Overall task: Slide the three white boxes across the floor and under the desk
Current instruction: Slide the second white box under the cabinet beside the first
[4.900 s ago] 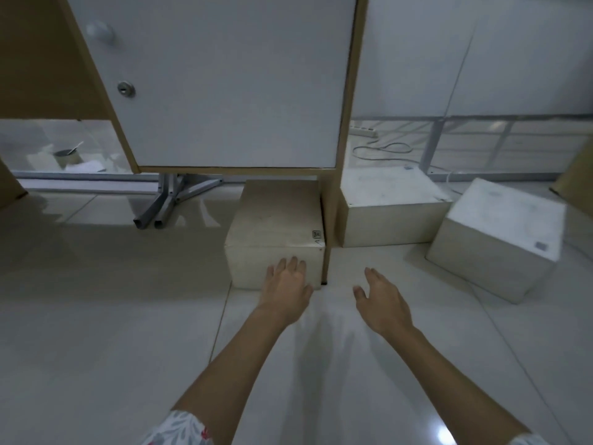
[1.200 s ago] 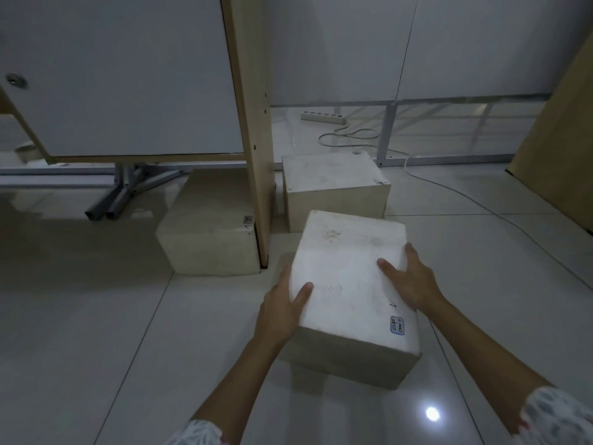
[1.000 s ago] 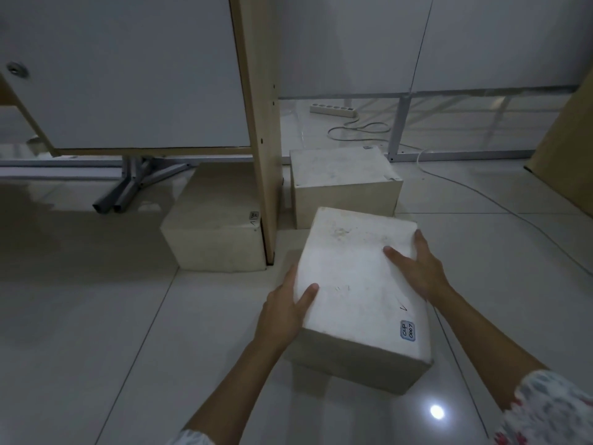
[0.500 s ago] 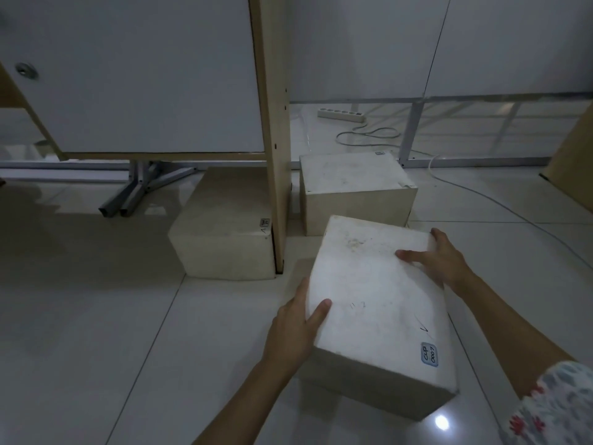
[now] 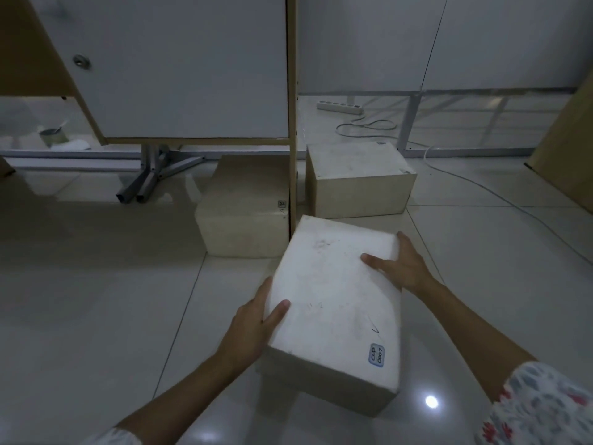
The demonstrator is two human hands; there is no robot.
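Near me, third white box (image 5: 337,303) on the floor (image 5: 96,316), angled. My left hand (image 5: 253,326) and right hand (image 5: 401,268) clamp its sides, fingers spread. Beyond: two boxes (image 5: 247,200) (image 5: 356,165) flank the desk panel (image 5: 292,123). Next, I judge: push forward, rightward of the panel.

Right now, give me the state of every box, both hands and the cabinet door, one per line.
Near box: on the floor, held at both sides.
Left box: partly under the cabinet.
Right box: beside the desk panel.
Left hand: gripping the near box.
Right hand: gripping the near box.
Cabinet door: closed.
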